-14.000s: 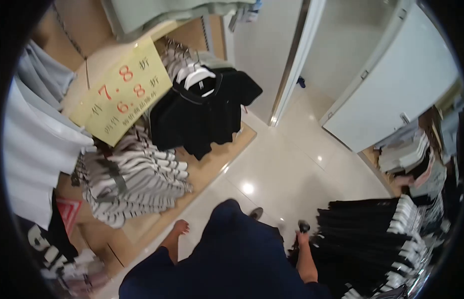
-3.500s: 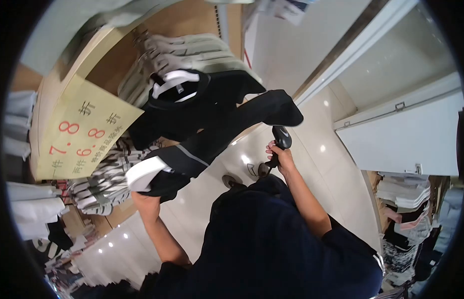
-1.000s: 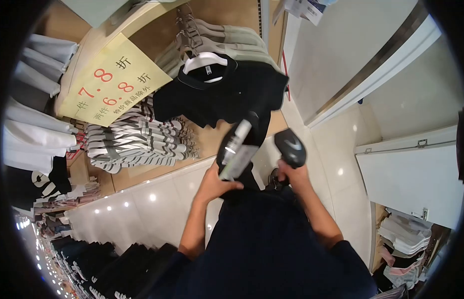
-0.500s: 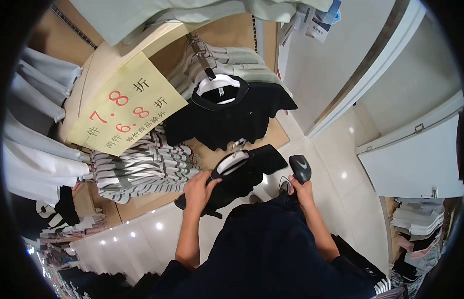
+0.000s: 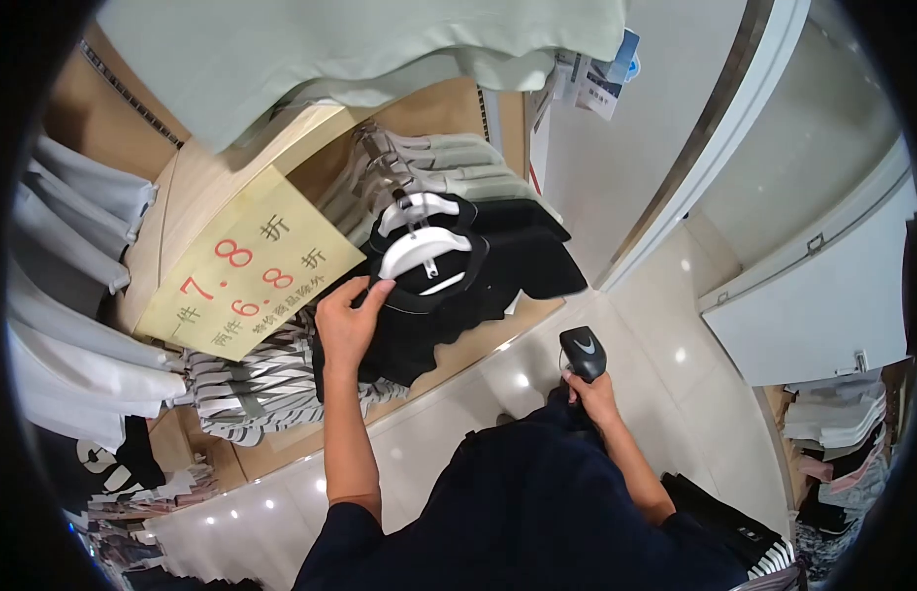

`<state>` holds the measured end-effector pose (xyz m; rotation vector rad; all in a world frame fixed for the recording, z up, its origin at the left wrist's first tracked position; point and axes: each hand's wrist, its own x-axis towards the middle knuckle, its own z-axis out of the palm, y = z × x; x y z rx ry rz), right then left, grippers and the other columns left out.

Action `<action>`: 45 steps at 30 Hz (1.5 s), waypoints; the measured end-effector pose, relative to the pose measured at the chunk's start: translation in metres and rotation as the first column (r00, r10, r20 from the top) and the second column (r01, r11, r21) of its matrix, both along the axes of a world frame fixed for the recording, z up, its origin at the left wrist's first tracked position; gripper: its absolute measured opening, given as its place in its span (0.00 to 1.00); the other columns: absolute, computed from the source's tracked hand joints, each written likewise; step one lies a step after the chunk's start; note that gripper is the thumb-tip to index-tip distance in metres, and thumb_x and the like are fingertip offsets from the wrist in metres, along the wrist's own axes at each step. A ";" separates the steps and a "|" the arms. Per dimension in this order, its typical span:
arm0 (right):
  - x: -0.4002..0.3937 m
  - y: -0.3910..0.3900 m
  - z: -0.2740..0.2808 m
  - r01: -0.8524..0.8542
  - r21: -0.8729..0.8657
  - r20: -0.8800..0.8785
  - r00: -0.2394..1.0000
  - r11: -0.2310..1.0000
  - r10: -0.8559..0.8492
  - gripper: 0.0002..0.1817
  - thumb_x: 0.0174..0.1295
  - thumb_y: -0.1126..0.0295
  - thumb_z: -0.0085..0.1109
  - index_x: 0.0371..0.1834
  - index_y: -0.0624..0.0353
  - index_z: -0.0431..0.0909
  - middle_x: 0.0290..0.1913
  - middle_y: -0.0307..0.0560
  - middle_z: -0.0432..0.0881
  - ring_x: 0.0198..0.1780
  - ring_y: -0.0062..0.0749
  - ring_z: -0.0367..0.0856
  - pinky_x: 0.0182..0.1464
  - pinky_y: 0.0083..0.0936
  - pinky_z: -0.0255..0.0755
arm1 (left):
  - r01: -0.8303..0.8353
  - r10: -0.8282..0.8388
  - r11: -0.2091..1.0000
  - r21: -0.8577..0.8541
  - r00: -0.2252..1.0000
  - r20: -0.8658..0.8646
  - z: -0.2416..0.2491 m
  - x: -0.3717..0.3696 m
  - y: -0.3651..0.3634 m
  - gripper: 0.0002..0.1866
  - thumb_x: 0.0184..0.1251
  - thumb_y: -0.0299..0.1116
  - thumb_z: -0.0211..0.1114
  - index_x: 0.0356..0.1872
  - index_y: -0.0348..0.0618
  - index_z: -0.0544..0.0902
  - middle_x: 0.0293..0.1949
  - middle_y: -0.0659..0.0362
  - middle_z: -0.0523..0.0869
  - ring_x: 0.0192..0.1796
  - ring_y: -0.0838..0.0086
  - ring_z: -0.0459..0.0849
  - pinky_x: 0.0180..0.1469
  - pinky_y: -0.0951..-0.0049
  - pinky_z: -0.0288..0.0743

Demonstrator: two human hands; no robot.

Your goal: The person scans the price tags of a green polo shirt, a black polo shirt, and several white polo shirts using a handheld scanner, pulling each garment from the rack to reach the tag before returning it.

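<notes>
Left fingers (image 5: pixel 381 289) pinching the black cloth shirt (image 5: pixel 394 340) near its neck (image 5: pixel 407 303), right fingers (image 5: pixel 577 385) holding the black plastic scanner (image 5: pixel 580 353), we shouldn't tug hard

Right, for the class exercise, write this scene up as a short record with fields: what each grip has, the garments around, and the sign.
Left grip: at the collar of the front black shirt
Shirt support: white hanger
Hanger hook on rail: cannot tell
Right grip: around a black handheld scanner
Behind front shirt: second black shirt, then pale garments
Sign: yellow sign, red 7.8 and 6.8
Below sign: striped garments
Floor: pale tiles
</notes>
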<state>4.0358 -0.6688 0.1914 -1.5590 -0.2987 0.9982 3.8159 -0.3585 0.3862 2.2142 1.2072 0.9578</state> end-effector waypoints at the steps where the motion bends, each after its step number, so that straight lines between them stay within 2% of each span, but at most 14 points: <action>1: 0.007 0.005 0.001 -0.014 -0.003 0.010 1.000 1.000 0.014 0.10 0.62 0.68 0.69 0.30 0.60 0.77 0.18 0.36 0.75 0.19 0.20 0.73 0.24 0.22 0.67 | 0.000 -0.001 0.999 -0.038 1.000 -0.019 -0.001 0.002 0.008 0.22 0.58 0.46 0.76 0.36 0.32 0.87 0.31 0.46 0.87 0.34 0.56 0.86 0.41 0.68 0.77; 10: 0.112 0.057 0.018 -0.011 -0.072 0.110 0.994 0.997 0.019 0.12 0.60 0.67 0.71 0.27 0.61 0.78 0.18 0.37 0.77 0.19 0.20 0.74 0.24 0.21 0.68 | -0.021 -0.002 0.997 -0.079 0.958 -0.285 -0.059 0.006 0.043 0.23 0.56 0.44 0.76 0.36 0.28 0.85 0.31 0.43 0.86 0.34 0.52 0.86 0.42 0.65 0.77; 11: 0.125 0.063 0.025 -0.040 -0.092 0.181 0.982 0.995 0.056 0.11 0.60 0.68 0.70 0.30 0.62 0.79 0.21 0.39 0.79 0.22 0.21 0.76 0.27 0.22 0.70 | -0.012 0.014 1.000 0.014 0.988 -0.156 -0.065 0.007 0.042 0.23 0.54 0.44 0.77 0.37 0.29 0.85 0.31 0.45 0.87 0.35 0.52 0.85 0.43 0.63 0.77; 14: 0.164 0.095 0.050 -0.141 -0.043 0.432 0.890 0.989 0.146 0.10 0.58 0.72 0.70 0.37 0.66 0.80 0.28 0.43 0.83 0.29 0.25 0.81 0.35 0.26 0.75 | -0.018 0.154 0.818 0.575 0.970 -0.188 -0.030 0.031 0.005 0.21 0.54 0.39 0.77 0.44 0.34 0.85 0.41 0.48 0.86 0.40 0.52 0.83 0.48 0.57 0.75; 16: 0.185 0.123 0.072 -0.237 0.115 0.623 0.774 0.965 0.116 0.13 0.56 0.73 0.70 0.42 0.68 0.80 0.32 0.47 0.86 0.34 0.28 0.84 0.41 0.28 0.77 | -0.035 -0.029 0.889 0.456 0.991 0.133 -0.023 0.057 -0.028 0.12 0.57 0.32 0.72 0.38 0.35 0.84 0.40 0.49 0.85 0.41 0.52 0.82 0.50 0.53 0.73; 20: 0.200 0.198 0.122 -0.428 0.252 0.703 0.697 0.868 0.139 0.18 0.53 0.75 0.69 0.49 0.65 0.80 0.37 0.56 0.86 0.39 0.46 0.86 0.45 0.30 0.77 | 0.258 -0.213 0.843 0.472 0.966 -0.149 -0.004 0.164 -0.062 0.14 0.51 0.32 0.76 0.40 0.42 0.86 0.42 0.56 0.86 0.53 0.58 0.84 0.61 0.52 0.71; 22: 0.200 0.234 0.124 -0.515 0.269 0.730 0.660 0.814 0.177 0.19 0.51 0.77 0.70 0.48 0.64 0.80 0.39 0.52 0.86 0.39 0.40 0.85 0.46 0.30 0.76 | 0.209 -0.125 0.892 0.402 0.966 -0.224 -0.011 0.200 -0.049 0.18 0.52 0.33 0.75 0.45 0.41 0.84 0.50 0.54 0.83 0.60 0.57 0.79 0.66 0.50 0.65; 23: 0.197 0.247 0.126 -0.555 0.278 0.745 0.640 0.784 0.188 0.19 0.50 0.77 0.71 0.47 0.64 0.80 0.40 0.50 0.86 0.40 0.37 0.85 0.46 0.30 0.76 | 0.191 -0.076 0.911 0.365 0.949 -0.307 -0.016 0.206 -0.045 0.19 0.51 0.33 0.75 0.45 0.41 0.84 0.48 0.54 0.83 0.57 0.57 0.79 0.66 0.50 0.64; 27: 0.176 0.277 0.137 -0.739 0.258 0.855 0.474 0.623 0.208 0.24 0.41 0.82 0.67 0.46 0.61 0.79 0.43 0.54 0.82 0.47 0.59 0.79 0.50 0.36 0.74 | 0.220 -0.067 0.939 0.264 0.872 -0.485 -0.022 0.197 -0.046 0.18 0.47 0.33 0.76 0.42 0.44 0.85 0.36 0.57 0.79 0.44 0.62 0.77 0.65 0.52 0.64; 30: 0.160 0.289 0.118 -0.762 0.090 0.966 0.222 0.641 0.129 0.26 0.39 0.81 0.65 0.48 0.59 0.78 0.43 0.54 0.82 0.50 0.54 0.79 0.52 0.40 0.72 | 0.306 -0.119 0.912 0.272 0.834 -0.539 -0.035 0.179 -0.052 0.12 0.51 0.32 0.73 0.39 0.48 0.88 0.33 0.60 0.79 0.44 0.64 0.77 0.65 0.54 0.64; 33: 0.154 0.295 0.113 -0.771 0.014 0.977 0.147 0.637 0.156 0.28 0.39 0.79 0.66 0.50 0.58 0.77 0.42 0.53 0.82 0.49 0.51 0.79 0.50 0.43 0.70 | 0.315 -0.160 0.923 0.219 0.836 -0.526 -0.032 0.172 -0.058 0.10 0.54 0.32 0.71 0.39 0.50 0.90 0.31 0.63 0.80 0.43 0.68 0.78 0.67 0.55 0.64; 40: 0.159 0.293 0.094 -0.781 0.214 0.957 0.289 0.587 0.034 0.22 0.43 0.72 0.69 0.45 0.58 0.78 0.43 0.51 0.83 0.46 0.54 0.81 0.47 0.43 0.71 | 0.292 -0.154 0.940 0.179 0.827 -0.540 -0.032 0.172 -0.054 0.10 0.52 0.33 0.72 0.38 0.50 0.90 0.32 0.64 0.81 0.43 0.69 0.78 0.67 0.56 0.64; 43: 0.190 0.275 0.104 -0.782 0.165 0.973 0.229 0.601 0.032 0.21 0.43 0.74 0.69 0.44 0.59 0.78 0.43 0.51 0.83 0.44 0.53 0.81 0.45 0.42 0.72 | 0.296 -0.162 0.942 0.155 0.810 -0.563 -0.032 0.172 -0.056 0.11 0.50 0.33 0.73 0.37 0.49 0.90 0.33 0.64 0.82 0.45 0.69 0.79 0.69 0.56 0.63; 45: 0.217 0.249 0.107 -0.731 0.219 0.935 0.348 0.647 0.076 0.20 0.43 0.74 0.68 0.43 0.60 0.79 0.41 0.51 0.84 0.43 0.52 0.82 0.44 0.41 0.73 | 0.310 -0.175 0.941 0.136 0.790 -0.588 -0.030 0.169 -0.055 0.14 0.47 0.36 0.76 0.38 0.48 0.89 0.33 0.64 0.83 0.48 0.69 0.80 0.71 0.53 0.61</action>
